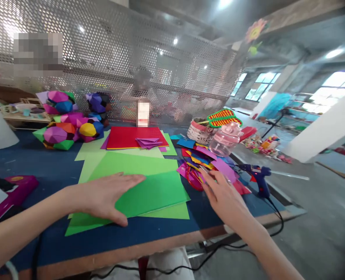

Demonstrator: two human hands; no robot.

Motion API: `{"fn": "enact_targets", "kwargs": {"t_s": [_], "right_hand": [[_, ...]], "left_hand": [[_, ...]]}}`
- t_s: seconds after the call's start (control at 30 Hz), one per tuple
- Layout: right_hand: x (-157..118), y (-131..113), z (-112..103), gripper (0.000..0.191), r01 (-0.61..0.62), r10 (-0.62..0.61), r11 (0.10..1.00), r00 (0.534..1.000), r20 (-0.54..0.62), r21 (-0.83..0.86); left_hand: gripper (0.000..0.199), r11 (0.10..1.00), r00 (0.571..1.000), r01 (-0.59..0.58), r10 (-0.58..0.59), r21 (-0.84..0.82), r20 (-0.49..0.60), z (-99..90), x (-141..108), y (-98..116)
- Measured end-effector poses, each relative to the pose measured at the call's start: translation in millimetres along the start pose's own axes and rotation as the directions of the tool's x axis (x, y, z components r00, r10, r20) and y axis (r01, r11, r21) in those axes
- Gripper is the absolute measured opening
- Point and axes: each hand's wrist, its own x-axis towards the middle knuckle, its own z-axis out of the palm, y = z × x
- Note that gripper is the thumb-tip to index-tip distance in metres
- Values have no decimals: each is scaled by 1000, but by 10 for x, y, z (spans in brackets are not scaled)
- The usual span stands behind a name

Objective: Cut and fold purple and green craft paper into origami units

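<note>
Reference: green sheet (157,194), lying flat on the blue surface (149,231), near the front edge. Cannot tell whether single or folded.

Hands: well apart from each other.
- Left hand (105,200): palm down on the green sheet, fingers extended, thumb spread away from them. Nothing gripped.
- Right hand (223,198): to the right of the green sheet, fingers bent down over the red-handled scissors (193,179). Cannot tell whether closed on them or only touching.

Layout, relative to the green sheet:
- Underneath and extending beyond: light green sheets (131,162).
- Farther back: red sheets (125,136), stacked, with purple pieces (147,143) on top.
- To the right: mixed paper scraps (225,169), around and beyond the scissors; farther right, blue glue gun (260,177) with clear stick projecting from the rear.
- Back right: pink transparent bottle (225,142), upright, just beside a basket (198,132).
- Back left: multicolored paper balls (55,134), clustered.
- Far left: magenta device (17,192), partly out of view.
</note>
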Motion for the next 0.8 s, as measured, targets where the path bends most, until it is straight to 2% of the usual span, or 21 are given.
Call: {"fn": "enact_targets", "kwargs": {"t_s": [0.07,0.13,0.27,0.4,0.47,0.53,0.63,0.73,0.8], "right_hand": [[94,-167,-77,45,141,-153,971,987,53,192],[211,-330,-148,45,239,-287,917,951,113,319],[496,-601,-206,48,358,-465,837,864,194,413],[741,-802,-167,75,443,-586,789,749,307,425],[808,-878,-130,84,470,-611,780,712,345,413],[829,-931,-79,82,488,-614,781,714,336,390],[781,-964,33,73,506,-597,793,756,268,339],[675,-961,172,61,540,-592,792,793,144,284],[603,-959,255,53,579,-601,777,799,16,249]], "left_hand": [[107,1000,999,13,-14,5,38,-111,-39,-160],[103,998,997,61,-62,17,52,-200,-70,-338],[85,987,987,158,-158,21,4,-254,-101,-593],[74,992,987,129,-128,-3,-99,-172,-75,-598],[70,994,974,111,-113,-23,-194,-116,-37,-551],[60,995,943,94,-100,-35,-317,-63,13,-514],[43,994,857,89,-110,-65,-503,22,98,-500],[37,993,780,75,-119,-96,-614,136,175,-479],[36,996,753,42,-86,-83,-652,221,215,-417]]}}
